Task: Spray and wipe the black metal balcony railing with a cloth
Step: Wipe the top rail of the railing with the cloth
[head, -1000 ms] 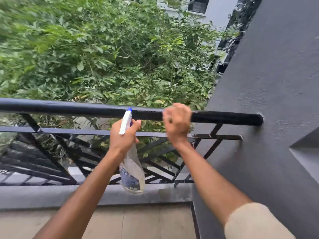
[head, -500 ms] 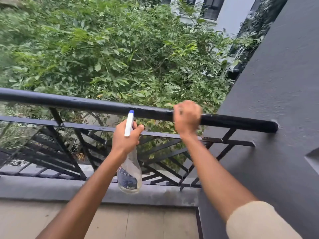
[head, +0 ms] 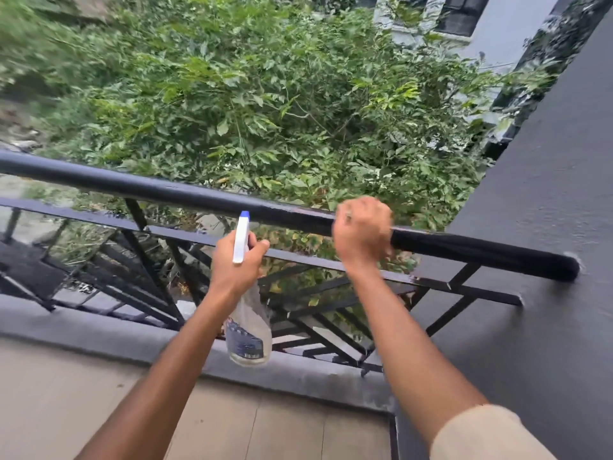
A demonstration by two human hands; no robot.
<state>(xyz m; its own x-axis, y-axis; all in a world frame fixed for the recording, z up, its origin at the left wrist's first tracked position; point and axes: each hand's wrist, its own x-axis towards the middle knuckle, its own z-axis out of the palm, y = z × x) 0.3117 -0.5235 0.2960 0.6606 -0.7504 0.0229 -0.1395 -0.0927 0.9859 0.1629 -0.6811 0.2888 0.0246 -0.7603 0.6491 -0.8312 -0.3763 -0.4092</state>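
The black metal railing's round top bar runs from the left edge to the dark wall on the right. My right hand is curled over this bar about a forearm's length from the wall and looks slightly blurred. No cloth shows around or under it. The bar shines wet on both sides of the hand. My left hand grips the neck of a clear spray bottle, which hangs below the bar. Its white head with a blue nozzle points up at the bar.
Below the top bar are a flat black rail and slanted black bars. A dark grey wall closes the right side. A grey curb edges the beige tiled floor. Dense green bushes lie beyond.
The view has moved closer and tilted, so the railing now slopes down to the right. Both hands keep their holds; the right hand stays on the top bar near the wall.
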